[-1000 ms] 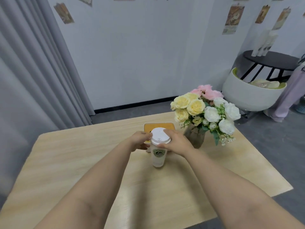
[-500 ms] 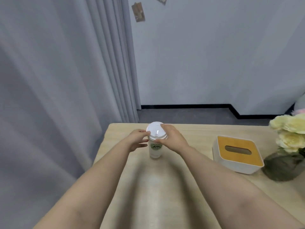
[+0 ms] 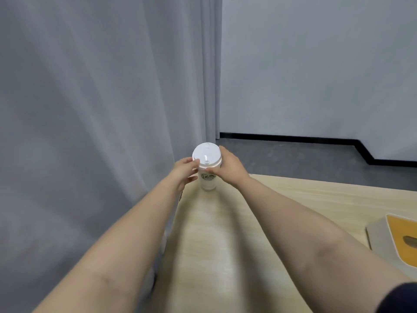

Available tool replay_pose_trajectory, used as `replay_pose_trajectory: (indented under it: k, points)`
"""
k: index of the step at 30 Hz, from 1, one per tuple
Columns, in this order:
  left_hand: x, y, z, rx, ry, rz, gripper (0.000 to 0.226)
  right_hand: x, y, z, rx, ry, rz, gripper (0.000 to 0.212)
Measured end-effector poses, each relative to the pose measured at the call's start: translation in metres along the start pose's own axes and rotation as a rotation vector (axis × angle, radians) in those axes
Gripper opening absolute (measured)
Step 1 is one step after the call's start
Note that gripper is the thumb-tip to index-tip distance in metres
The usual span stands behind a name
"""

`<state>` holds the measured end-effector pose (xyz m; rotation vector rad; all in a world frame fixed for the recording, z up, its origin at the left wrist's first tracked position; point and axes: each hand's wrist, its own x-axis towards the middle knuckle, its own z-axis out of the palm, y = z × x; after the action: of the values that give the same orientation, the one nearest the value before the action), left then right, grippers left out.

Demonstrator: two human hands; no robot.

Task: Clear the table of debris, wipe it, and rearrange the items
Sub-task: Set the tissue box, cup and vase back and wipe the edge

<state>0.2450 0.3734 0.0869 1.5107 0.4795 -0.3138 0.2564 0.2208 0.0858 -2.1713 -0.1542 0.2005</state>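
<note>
A tall white paper cup (image 3: 208,177) with a white lid and a green logo stands at the far left corner of the light wooden table (image 3: 282,206). My right hand (image 3: 230,167) grips the cup just under the lid from the right. My left hand (image 3: 184,170) touches the lid's rim from the left with its fingertips, fingers loosely bent. Both forearms reach forward across the table.
A white tissue box (image 3: 392,242) with an orange top sits at the right edge of the view. A grey curtain (image 3: 101,109) hangs close along the table's left side. Grey floor and a white wall with black skirting lie beyond the table.
The cup has travelled with both hands from beside the flowers to the table's far left corner. The view swung left, so the flowers left the frame and the tissue box slid to the right edge.
</note>
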Motion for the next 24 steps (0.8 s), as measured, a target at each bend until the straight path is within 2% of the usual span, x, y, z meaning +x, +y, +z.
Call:
replay_pose_trajectory:
  k: [4,10,20,24]
  points:
    - [0.030,0.005,-0.008,0.000,0.042,0.009,0.029,0.032,0.001,0.014,0.017,0.011,0.007,0.062]
    - [0.065,0.011,-0.016,0.048,0.080,-0.009,0.039,0.061,0.004,0.032,0.045,0.040,0.062,0.066]
    - [0.086,0.007,-0.019,0.036,0.125,-0.003,0.044,0.079,0.010,0.040,0.000,0.051,0.019,0.058]
    - [0.085,0.009,-0.018,0.045,0.138,-0.008,0.039,0.080,0.010,0.041,-0.005,0.056,-0.007,0.056]
